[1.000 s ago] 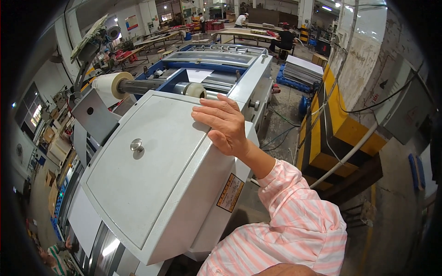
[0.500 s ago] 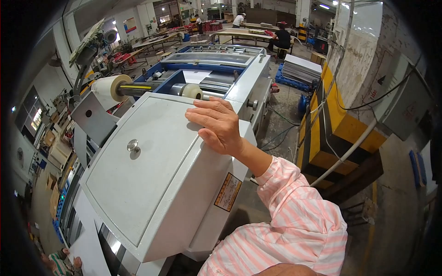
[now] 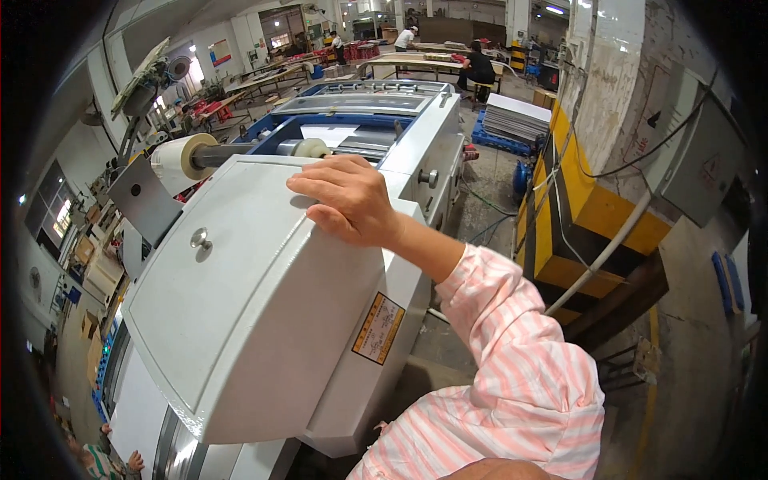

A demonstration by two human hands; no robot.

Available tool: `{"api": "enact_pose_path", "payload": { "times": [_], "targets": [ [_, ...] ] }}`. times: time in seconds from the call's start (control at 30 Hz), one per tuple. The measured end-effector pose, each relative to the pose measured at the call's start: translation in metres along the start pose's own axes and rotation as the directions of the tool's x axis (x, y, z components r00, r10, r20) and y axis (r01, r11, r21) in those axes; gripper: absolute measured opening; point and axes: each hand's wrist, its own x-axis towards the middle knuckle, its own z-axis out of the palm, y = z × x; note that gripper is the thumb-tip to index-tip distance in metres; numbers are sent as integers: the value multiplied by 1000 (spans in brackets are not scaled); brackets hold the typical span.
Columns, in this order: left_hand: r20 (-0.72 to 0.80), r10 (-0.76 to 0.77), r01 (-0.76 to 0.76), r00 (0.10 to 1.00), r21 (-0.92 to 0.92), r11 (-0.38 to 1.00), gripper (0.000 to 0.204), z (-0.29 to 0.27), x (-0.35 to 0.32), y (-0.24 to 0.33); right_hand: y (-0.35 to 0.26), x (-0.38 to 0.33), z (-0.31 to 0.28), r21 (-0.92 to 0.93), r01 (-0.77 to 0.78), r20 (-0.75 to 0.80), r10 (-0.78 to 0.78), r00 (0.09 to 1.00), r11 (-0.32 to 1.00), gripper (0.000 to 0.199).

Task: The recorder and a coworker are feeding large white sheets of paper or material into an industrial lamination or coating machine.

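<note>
Metal housing (image 3: 280,344), boxy and pale grey, fills the near left and middle of our head view, standing on the near end of a long machine with a blue frame (image 3: 264,130). Our right hand (image 3: 344,202) lies over its far right corner, palm down and unclenched: the fingers are loosely bent together across the top, the thumb beside the raised edge. It seems to rest there rather than grip. Our left hand is out of sight, so we cannot tell its state.

We judge the housing stiff, heavy and hard to dent, probably sheet steel. Its painted faces look smooth enough to slip under dry fingertips, so a flat palm could press or steady it but hardly lift it. The lid (image 3: 216,272), set inside a seam on top, should be lighter and rigid. Its round metal knob (image 3: 200,238), left of our hand, looks the surest place to take hold; failing that, the right edge suits curled fingers.

Beyond the housing, a cream roll (image 3: 170,158) sits on a shaft to the far left. A white sheet (image 3: 142,412) lies at the near left, close to a co-worker's hand (image 3: 136,461); that sheet would be thin, flexible and easily creased.
</note>
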Motion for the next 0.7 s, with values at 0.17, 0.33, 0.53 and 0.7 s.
{"api": "enact_pose_path", "payload": {
  "times": [0.17, 0.33, 0.53, 0.7],
  "targets": [
    [13, 28, -29, 1000, 63, 998, 28, 22, -15, -3, 41, -7, -16, -201, 5, -86, -23, 996, 980, 34],
    [20, 35, -36, 999, 96, 995, 28, 44, -27, -9, 20, -21, 9, 488, -509, 62, 553, 831, 709, 34],
    [41, 48, -54, 998, 135, 989, 28, 74, -50, -14, 22, -20, 10, 384, -535, -46, 594, 803, 753, 33],
    [55, 16, -24, 998, 154, 988, 28, 86, -66, -38, 15, -19, 14, 357, -557, -65, 615, 786, 750, 30]
  ]
}}
